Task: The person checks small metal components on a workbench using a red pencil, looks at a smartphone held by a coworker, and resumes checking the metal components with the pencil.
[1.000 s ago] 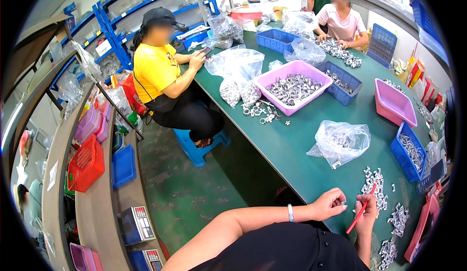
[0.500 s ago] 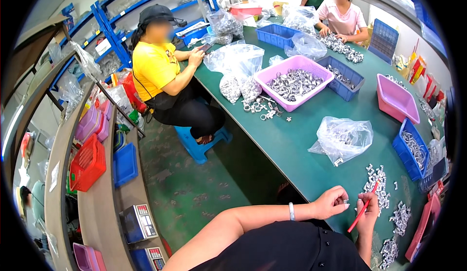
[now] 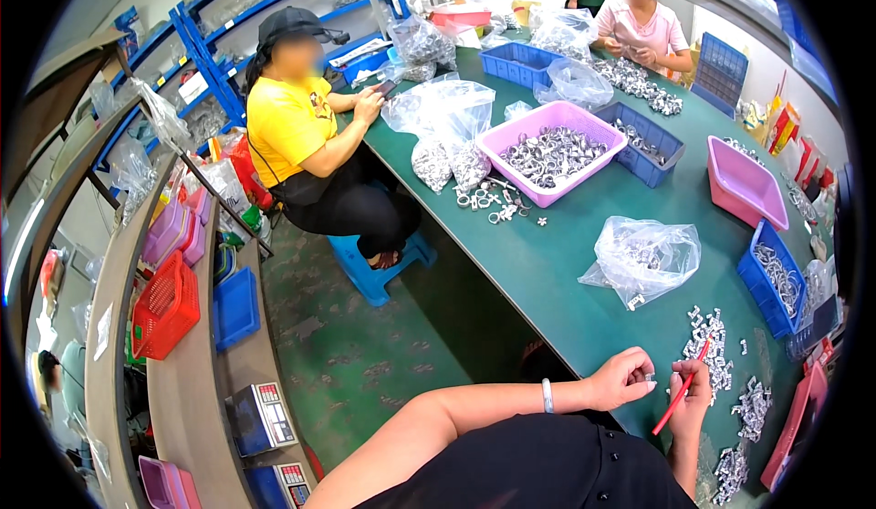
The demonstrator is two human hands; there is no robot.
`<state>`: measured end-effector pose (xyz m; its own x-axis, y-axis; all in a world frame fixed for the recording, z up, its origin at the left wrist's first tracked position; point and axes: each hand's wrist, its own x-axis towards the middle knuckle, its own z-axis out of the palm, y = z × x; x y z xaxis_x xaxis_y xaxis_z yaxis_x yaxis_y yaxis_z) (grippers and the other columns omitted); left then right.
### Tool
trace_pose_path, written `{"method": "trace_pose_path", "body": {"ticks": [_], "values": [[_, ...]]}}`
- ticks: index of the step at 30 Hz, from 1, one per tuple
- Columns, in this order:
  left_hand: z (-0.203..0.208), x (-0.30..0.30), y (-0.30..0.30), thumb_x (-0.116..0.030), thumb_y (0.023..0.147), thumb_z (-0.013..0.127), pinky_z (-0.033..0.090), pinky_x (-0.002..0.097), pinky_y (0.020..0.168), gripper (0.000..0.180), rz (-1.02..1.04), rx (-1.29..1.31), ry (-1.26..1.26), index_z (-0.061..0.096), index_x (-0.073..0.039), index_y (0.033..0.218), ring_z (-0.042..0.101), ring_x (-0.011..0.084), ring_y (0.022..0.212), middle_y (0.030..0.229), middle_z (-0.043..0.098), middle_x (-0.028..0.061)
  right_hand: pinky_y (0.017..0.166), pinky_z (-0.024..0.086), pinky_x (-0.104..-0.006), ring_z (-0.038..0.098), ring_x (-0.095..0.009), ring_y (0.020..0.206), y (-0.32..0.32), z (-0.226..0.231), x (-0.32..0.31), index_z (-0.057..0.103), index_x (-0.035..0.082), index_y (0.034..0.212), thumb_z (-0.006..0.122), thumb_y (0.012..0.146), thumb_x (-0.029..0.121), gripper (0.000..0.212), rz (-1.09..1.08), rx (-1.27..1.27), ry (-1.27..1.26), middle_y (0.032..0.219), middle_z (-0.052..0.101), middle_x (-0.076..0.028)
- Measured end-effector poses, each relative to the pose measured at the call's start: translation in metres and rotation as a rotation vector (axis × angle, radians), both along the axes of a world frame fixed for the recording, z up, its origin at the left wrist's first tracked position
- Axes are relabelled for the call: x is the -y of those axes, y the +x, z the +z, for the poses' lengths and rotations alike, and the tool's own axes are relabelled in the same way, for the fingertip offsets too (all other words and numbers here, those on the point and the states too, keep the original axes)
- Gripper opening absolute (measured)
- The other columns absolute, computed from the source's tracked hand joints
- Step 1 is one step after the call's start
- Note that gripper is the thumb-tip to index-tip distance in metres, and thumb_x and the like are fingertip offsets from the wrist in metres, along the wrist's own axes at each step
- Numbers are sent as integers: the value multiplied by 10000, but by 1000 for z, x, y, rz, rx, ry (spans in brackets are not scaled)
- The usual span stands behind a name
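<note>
My right hand [image 3: 691, 392] is closed around a slim red pen [image 3: 672, 410], which slants down toward my body. Just left of it, my left hand [image 3: 620, 379] has its fingers curled together at the table's near edge. Whatever sits at those fingertips is too small to name. Beyond my right hand lies a loose pile of small silvery metal parts [image 3: 717, 356]. Two more heaps, one of metal pieces [image 3: 752, 409] and one of similar pieces [image 3: 731, 474], lie to its right and nearer me.
A clear plastic bag [image 3: 641, 267] of parts lies ahead on the green table [image 3: 547, 262]. Farther off stand a pink basket [image 3: 543, 194] of metal rings and a blue bin [image 3: 774, 281]. One person in yellow [image 3: 292, 130] sits at left; another in pink [image 3: 652, 30] works opposite.
My hands and the red pen stay practically where they were. Across the table, the person in pink has lifted their hands from the metal pile and brought them together.
</note>
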<state>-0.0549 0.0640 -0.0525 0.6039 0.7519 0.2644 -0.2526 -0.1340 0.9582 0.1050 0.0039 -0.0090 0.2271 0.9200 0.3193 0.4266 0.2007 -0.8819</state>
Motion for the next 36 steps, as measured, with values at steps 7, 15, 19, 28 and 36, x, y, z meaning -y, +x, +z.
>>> {"method": "trace_pose_path", "body": {"ticks": [7,15,19,28,36], "values": [[-2,0,0,-98,787,604,430,198,571,175,17,-15,31,483,2,862,501,67,662,860,433,40,642,387,-216,469,-93,710,1,0,0,492,0,892,503,755,-71,156,8,9,6,784,490,-38],[0,1,1,-135,784,612,427,217,569,197,29,13,10,477,2,825,493,80,631,826,430,51,629,382,-216,461,-89,696,0,1,1,497,4,893,503,752,-75,162,2,4,-8,778,487,-35],[0,1,1,-136,783,613,427,216,566,197,30,12,15,477,0,826,493,78,625,823,429,49,625,378,-214,455,-87,690,0,0,2,499,4,893,503,752,-75,162,0,8,-12,775,485,-34],[-2,0,0,-97,785,607,433,202,585,174,11,-24,22,480,-3,858,508,73,675,860,437,41,624,372,-211,444,-81,685,1,1,2,500,2,896,508,757,-71,157,1,9,-14,759,481,-27],[0,2,2,-124,782,610,425,214,560,189,33,14,16,473,1,820,499,77,620,825,427,49,662,389,-216,466,-86,728,1,-1,3,500,3,891,503,757,-76,156,-2,-13,-13,798,490,-35]]}}
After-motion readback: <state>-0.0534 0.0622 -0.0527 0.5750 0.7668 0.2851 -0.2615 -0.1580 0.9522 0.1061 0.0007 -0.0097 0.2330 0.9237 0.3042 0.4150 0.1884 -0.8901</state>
